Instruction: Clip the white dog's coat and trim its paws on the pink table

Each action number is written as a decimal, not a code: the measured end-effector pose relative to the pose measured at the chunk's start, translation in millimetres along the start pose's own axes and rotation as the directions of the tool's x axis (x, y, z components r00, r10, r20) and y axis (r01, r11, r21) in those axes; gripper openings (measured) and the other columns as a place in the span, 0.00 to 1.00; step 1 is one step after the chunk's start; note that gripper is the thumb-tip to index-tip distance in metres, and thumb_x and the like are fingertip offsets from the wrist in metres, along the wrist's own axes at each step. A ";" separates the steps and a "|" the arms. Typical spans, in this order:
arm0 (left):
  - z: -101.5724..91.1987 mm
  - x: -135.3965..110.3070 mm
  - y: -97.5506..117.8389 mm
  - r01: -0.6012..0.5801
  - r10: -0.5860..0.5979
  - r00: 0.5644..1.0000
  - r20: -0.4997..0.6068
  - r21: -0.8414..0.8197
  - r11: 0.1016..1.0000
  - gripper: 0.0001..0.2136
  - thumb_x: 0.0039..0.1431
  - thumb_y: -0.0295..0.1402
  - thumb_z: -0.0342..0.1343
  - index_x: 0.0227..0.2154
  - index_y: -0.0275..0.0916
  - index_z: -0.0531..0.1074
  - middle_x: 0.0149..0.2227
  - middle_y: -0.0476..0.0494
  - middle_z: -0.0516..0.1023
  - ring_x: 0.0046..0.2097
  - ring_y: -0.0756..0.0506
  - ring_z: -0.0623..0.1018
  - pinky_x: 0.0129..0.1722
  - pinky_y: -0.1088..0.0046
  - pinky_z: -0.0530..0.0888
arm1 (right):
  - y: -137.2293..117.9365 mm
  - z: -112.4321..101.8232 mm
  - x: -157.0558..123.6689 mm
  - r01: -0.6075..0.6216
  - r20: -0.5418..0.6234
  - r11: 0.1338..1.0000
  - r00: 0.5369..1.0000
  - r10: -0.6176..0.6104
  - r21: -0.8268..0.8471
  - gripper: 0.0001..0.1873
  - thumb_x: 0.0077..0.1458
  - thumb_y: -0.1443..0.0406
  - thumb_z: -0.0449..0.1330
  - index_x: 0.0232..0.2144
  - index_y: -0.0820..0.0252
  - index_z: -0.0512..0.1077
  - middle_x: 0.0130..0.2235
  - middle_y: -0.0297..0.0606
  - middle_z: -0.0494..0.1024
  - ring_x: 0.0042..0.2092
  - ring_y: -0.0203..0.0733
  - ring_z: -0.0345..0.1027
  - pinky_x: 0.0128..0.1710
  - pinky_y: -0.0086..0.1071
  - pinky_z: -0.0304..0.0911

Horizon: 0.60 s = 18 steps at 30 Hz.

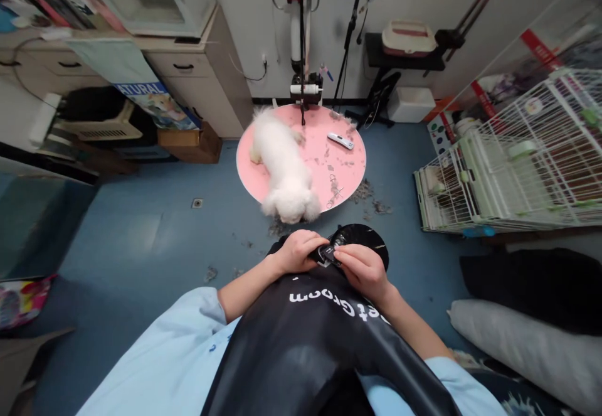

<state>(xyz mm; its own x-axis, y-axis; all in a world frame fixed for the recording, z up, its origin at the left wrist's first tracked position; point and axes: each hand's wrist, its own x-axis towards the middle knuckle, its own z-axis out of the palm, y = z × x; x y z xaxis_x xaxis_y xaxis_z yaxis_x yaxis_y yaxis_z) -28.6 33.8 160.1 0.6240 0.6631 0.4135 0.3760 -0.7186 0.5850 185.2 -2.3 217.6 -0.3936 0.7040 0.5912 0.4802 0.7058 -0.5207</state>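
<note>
Close to my apron, my left hand [300, 250] is closed around a small black object [327, 253] with a pale edge. My right hand [365, 270] pinches the same object from the other side; its exact kind is too small to make out. Just ahead, a fluffy white dog [285, 159] stands on a round pink table [324, 181], its head at the near edge. White clippers [340, 140] lie on the table's right side among grey hair tufts. Scissors [335, 197] rest by the near right rim.
Behind the table stands an arm post [302, 39]. A black round bin [379, 243] is beyond my right hand. Wire cages [508, 159] line the right side, cabinets [183, 80] the back left. Hair clumps [362, 190] lie on the blue floor.
</note>
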 end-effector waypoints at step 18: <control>-87.2 5.2 -117.4 -0.241 0.242 0.963 0.115 -0.020 0.970 0.20 0.54 0.33 0.53 0.51 0.36 0.67 0.41 0.37 0.77 0.42 0.42 0.77 0.42 0.63 0.73 | -24.1 92.6 93.6 -0.116 -0.073 0.956 0.992 0.100 -0.269 0.15 0.58 0.71 0.56 0.45 0.56 0.76 0.41 0.43 0.82 0.42 0.43 0.77 0.42 0.37 0.75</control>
<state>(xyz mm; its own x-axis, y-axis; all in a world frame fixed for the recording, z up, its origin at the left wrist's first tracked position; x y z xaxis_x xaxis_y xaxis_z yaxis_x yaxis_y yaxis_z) -129.2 139.9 154.4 0.7711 0.4409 0.4594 0.2007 -0.8530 0.4818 64.2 54.0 228.5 -0.2854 0.7636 0.5791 0.7160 0.5716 -0.4008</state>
